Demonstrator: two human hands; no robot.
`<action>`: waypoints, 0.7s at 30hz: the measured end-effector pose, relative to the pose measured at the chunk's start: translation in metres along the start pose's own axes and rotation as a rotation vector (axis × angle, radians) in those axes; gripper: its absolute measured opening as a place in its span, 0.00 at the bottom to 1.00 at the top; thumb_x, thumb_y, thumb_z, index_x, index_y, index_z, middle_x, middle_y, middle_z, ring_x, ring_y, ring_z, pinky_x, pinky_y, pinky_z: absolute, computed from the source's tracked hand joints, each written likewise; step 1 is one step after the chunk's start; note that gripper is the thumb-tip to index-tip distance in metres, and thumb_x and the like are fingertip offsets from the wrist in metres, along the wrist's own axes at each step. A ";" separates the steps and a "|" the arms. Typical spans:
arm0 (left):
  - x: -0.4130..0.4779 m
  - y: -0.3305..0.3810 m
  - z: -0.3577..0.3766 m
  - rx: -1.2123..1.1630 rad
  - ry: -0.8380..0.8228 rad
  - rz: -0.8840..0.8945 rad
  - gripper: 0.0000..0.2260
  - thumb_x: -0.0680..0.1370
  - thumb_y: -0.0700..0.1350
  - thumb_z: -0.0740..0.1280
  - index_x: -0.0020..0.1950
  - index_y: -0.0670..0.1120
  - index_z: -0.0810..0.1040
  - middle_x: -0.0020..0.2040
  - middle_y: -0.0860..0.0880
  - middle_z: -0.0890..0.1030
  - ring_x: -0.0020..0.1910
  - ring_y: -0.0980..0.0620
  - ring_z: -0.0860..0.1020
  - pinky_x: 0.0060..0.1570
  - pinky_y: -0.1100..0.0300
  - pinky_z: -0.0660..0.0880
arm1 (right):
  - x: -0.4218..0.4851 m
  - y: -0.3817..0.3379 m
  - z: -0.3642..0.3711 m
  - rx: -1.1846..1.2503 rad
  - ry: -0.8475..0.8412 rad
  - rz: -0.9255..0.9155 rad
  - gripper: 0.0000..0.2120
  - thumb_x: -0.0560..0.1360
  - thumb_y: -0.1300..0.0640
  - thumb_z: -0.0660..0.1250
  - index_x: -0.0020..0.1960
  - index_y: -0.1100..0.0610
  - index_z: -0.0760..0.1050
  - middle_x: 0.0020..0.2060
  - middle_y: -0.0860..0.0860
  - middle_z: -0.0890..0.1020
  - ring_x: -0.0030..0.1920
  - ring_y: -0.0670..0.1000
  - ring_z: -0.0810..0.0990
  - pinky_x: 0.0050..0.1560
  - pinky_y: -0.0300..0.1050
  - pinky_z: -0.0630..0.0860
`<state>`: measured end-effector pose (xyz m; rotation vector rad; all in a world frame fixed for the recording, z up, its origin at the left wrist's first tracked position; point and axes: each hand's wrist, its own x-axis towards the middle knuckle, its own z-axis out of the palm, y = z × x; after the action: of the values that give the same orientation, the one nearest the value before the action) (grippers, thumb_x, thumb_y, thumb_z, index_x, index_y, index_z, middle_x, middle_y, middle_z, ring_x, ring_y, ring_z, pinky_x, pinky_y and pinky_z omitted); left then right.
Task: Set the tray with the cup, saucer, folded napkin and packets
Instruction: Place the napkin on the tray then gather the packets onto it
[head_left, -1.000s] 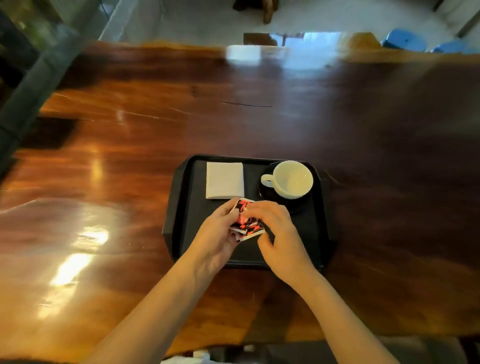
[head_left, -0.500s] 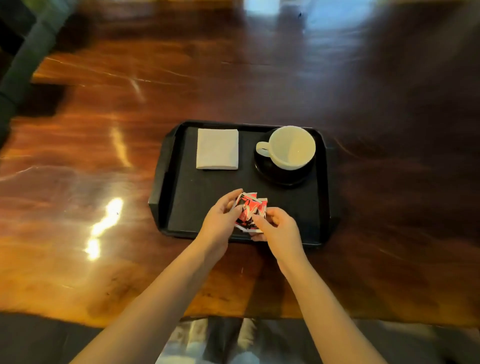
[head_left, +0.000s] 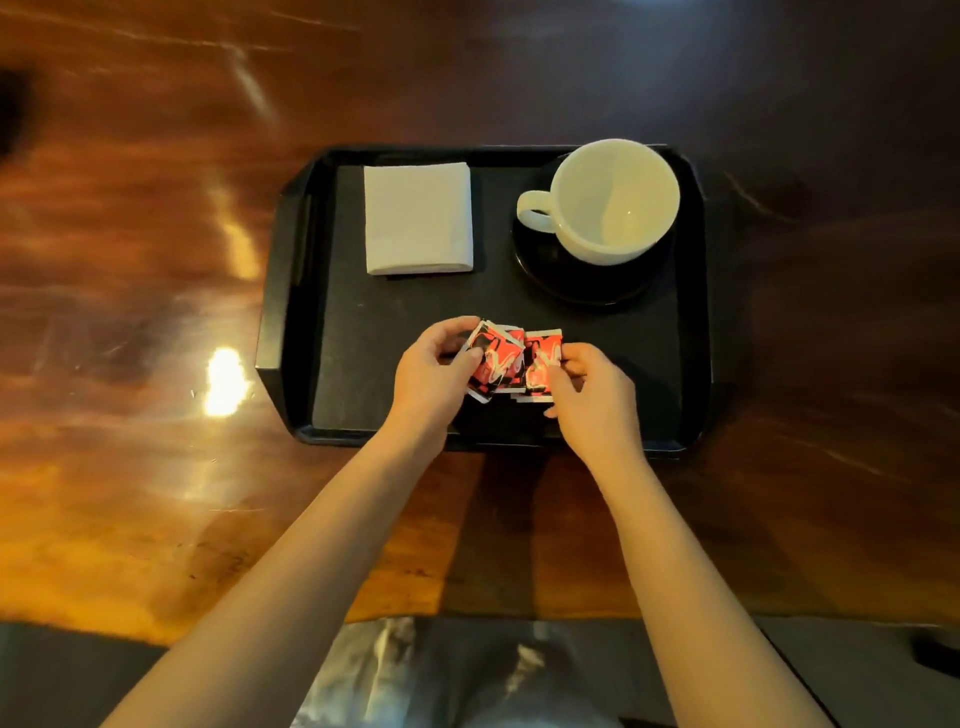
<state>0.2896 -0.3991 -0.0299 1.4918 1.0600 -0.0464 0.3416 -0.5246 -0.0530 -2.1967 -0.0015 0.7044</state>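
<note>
Both hands, left hand (head_left: 428, 376) and right hand (head_left: 592, 397), pinch overlapping packets (head_left: 511, 366) (their count is unclear) over the tray (head_left: 291, 332).

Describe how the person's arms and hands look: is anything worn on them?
Both forearms are bare, with no sleeves in view. The left hand and right hand wear no gloves. No watch, bracelet or ring can be seen on the wrists or fingers.
</note>
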 end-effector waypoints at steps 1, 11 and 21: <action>0.001 -0.001 0.001 0.022 0.001 0.006 0.13 0.78 0.38 0.63 0.59 0.52 0.76 0.54 0.51 0.79 0.51 0.58 0.79 0.42 0.68 0.76 | 0.000 0.000 0.000 -0.060 0.042 -0.019 0.13 0.78 0.58 0.62 0.62 0.56 0.73 0.54 0.53 0.80 0.47 0.49 0.80 0.43 0.42 0.79; 0.002 -0.003 0.001 0.207 0.018 0.122 0.14 0.78 0.38 0.63 0.61 0.50 0.76 0.56 0.54 0.77 0.54 0.59 0.74 0.48 0.68 0.74 | -0.006 0.004 0.002 -0.359 0.244 -0.146 0.12 0.77 0.55 0.64 0.59 0.55 0.74 0.52 0.52 0.78 0.48 0.48 0.77 0.39 0.33 0.65; -0.002 -0.009 -0.001 0.105 -0.019 0.114 0.13 0.77 0.37 0.64 0.58 0.51 0.77 0.53 0.53 0.80 0.53 0.57 0.78 0.45 0.68 0.77 | -0.010 0.022 -0.011 -0.256 0.226 -0.237 0.16 0.76 0.61 0.63 0.64 0.56 0.71 0.55 0.53 0.77 0.54 0.50 0.77 0.47 0.39 0.73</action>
<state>0.2825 -0.4003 -0.0352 1.6413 0.9676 -0.0359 0.3332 -0.5493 -0.0575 -2.4579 -0.2444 0.3356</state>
